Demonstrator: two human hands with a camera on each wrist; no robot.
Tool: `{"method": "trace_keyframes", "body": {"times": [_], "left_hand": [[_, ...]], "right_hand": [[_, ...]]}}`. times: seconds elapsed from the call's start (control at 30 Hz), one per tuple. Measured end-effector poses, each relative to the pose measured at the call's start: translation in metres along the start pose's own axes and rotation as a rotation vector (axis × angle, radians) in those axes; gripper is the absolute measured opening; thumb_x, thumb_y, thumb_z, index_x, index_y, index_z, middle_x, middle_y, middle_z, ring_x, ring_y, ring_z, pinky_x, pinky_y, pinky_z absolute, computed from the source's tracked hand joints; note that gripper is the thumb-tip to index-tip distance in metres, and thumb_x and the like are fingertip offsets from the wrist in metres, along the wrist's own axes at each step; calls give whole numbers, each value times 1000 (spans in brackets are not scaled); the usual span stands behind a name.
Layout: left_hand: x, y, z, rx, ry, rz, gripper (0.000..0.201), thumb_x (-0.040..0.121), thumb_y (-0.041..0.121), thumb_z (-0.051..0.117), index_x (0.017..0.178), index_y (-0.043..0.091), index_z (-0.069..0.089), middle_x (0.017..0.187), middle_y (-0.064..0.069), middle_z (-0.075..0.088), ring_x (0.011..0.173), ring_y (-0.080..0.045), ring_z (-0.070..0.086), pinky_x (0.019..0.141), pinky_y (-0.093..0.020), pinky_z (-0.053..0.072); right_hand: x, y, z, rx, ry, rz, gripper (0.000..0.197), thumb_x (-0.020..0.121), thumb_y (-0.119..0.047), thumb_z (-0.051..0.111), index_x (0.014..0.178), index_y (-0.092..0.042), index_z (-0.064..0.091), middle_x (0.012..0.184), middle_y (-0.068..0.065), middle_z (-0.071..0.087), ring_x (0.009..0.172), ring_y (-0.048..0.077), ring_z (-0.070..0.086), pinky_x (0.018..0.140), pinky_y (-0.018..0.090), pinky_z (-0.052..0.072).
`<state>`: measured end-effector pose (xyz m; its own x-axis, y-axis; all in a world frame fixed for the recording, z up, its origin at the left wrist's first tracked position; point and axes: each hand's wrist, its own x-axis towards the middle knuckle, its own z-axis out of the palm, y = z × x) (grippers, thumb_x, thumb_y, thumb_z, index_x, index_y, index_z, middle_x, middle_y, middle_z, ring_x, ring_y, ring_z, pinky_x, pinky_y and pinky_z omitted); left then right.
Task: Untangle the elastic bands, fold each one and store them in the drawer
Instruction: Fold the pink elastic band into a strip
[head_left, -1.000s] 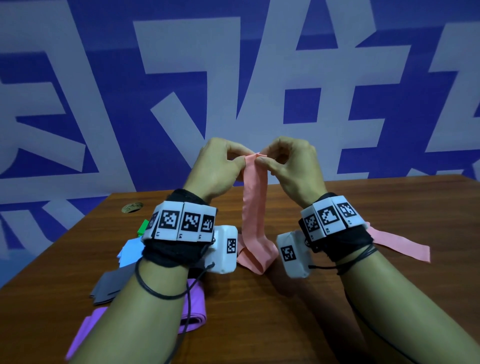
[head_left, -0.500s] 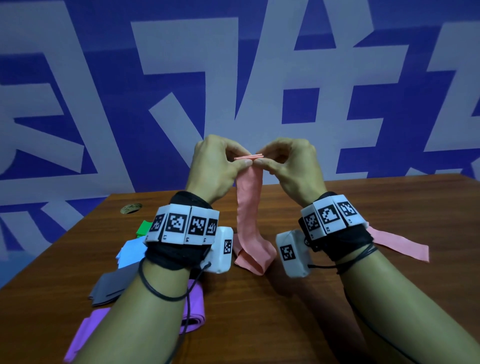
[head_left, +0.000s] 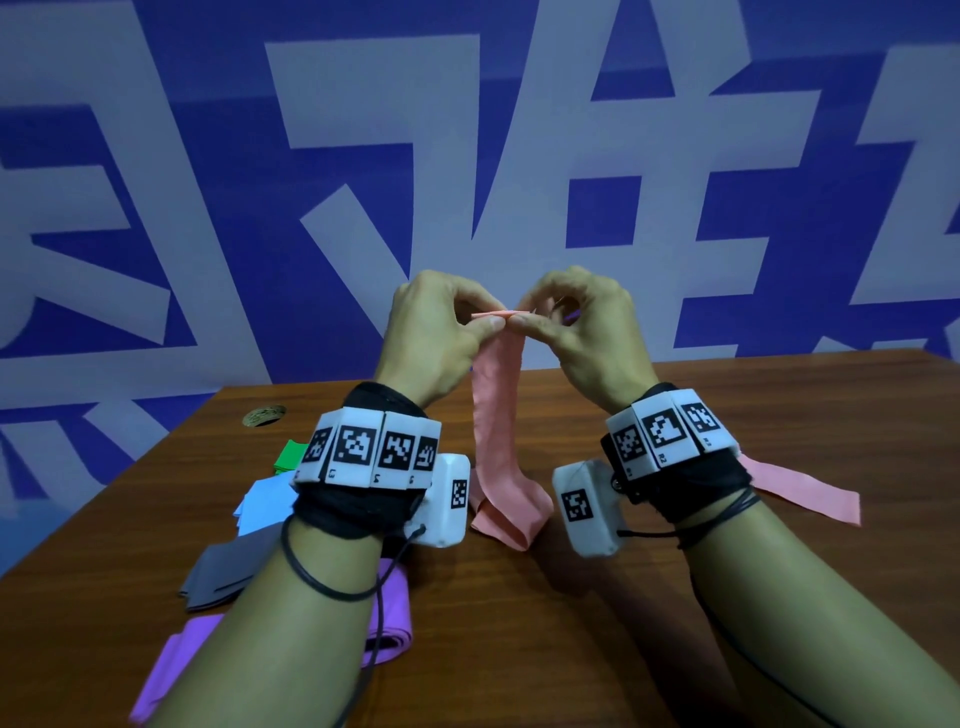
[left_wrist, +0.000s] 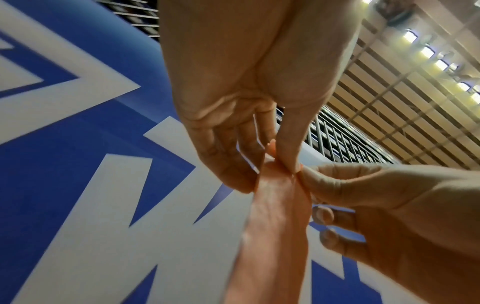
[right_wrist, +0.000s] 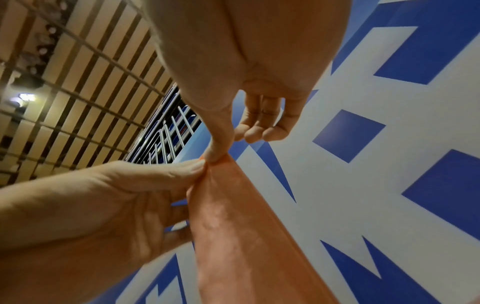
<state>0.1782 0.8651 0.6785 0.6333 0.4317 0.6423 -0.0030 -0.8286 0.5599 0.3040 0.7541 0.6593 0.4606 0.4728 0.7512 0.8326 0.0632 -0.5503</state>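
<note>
Pinching the pink elastic band (head_left: 496, 415) at its top edge between thumb and fingers of left hand (head_left: 436, 332) and right hand (head_left: 587, 327), raised above the counter (head_left: 675, 597) so its tail hangs straight for folding.

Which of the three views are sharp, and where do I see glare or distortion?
Head view: dim but sharp on the pink band and both hands, left hand, right hand; the purple band near the bottom edge is soft. Left wrist view: ceiling lights glare, wall lines bend. Right wrist view: the palm up close is blurred, and the band shows a shine.
</note>
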Motion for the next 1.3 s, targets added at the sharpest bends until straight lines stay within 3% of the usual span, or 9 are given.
{"method": "trace_keyframes", "body": {"times": [0.2, 0.43, 0.53, 0.6, 0.77, 0.9, 1.03, 1.2, 1.3], "left_hand": [[2, 2, -5, -318, -187, -184, 15, 97, 27, 62, 102, 18, 72, 92, 2, 75, 91, -11, 71, 82, -29, 57], [-4, 8, -3, -396, -440, -93, 36, 108, 22, 36, 115, 7, 67, 96, -12, 76, 93, -21, 74, 85, -26, 58], [-4, 9, -3, -398, -406, -53, 36, 108, 17, 34, 112, 2, 67, 89, -15, 76, 88, -21, 75, 81, -22, 56], [-4, 9, -3, -415, -345, -41, 36, 108, 19, 35, 114, 6, 68, 90, -13, 76, 89, -21, 75, 88, -31, 56], [2, 17, -10, -478, -186, -51, 41, 108, 25, 36, 98, 11, 73, 95, -6, 76, 95, -19, 73, 92, -38, 54], [6, 35, -18, -466, -246, -45, 40, 108, 26, 37, 96, 12, 72, 97, -6, 75, 92, -17, 73, 87, -33, 58], [4, 48, -29, -502, -268, -59, 40, 108, 21, 35, 90, 12, 70, 92, -1, 73, 81, -5, 71, 75, -17, 55], [5, 61, -44, -530, -300, -68, 40, 108, 21, 34, 104, 0, 68, 101, -15, 70, 85, -15, 69, 80, -22, 56], [3, 73, -53, -524, -302, -44, 40, 108, 22, 35, 98, 5, 70, 100, -12, 71, 87, -16, 70, 82, -23, 56]], "right_hand": [[5, 1, -4, 171, 19, 5, 13, 80, -25, 80, 77, -20, 69, 74, -10, 57, 67, 15, 52, 62, 31, 47], [6, 2, -4, 235, 8, 12, 12, 81, -20, 79, 75, -22, 69, 73, -3, 62, 67, 27, 61, 61, 34, 51], [3, -4, -5, 303, 9, 16, 9, 82, -17, 78, 81, -12, 72, 68, -3, 62, 61, 14, 57, 61, 24, 47], [1, -11, -5, 357, -6, 36, 12, 88, -18, 73, 91, -7, 70, 69, -1, 64, 62, 9, 61, 60, 19, 47], [-6, -19, -14, 414, -265, 173, 24, 94, -27, 64, 109, -8, 67, 87, 1, 70, 80, 10, 64, 63, 25, 50], [-10, -37, -22, 490, -433, 221, 41, 96, -23, 62, 135, -11, 55, 105, 9, 74, 99, 20, 72, 85, 33, 57], [-7, -54, -32, 407, -408, 242, 39, 99, -37, 55, 130, -14, 60, 107, 8, 75, 102, 20, 71, 99, 48, 51], [-11, -73, -46, 396, -420, 247, 45, 100, -41, 52, 139, -19, 53, 117, 13, 70, 109, 24, 68, 99, 46, 52], [-13, -82, -54, 422, -411, 236, 43, 100, -34, 54, 139, -15, 53, 113, 18, 71, 105, 26, 69, 96, 39, 55]]}}
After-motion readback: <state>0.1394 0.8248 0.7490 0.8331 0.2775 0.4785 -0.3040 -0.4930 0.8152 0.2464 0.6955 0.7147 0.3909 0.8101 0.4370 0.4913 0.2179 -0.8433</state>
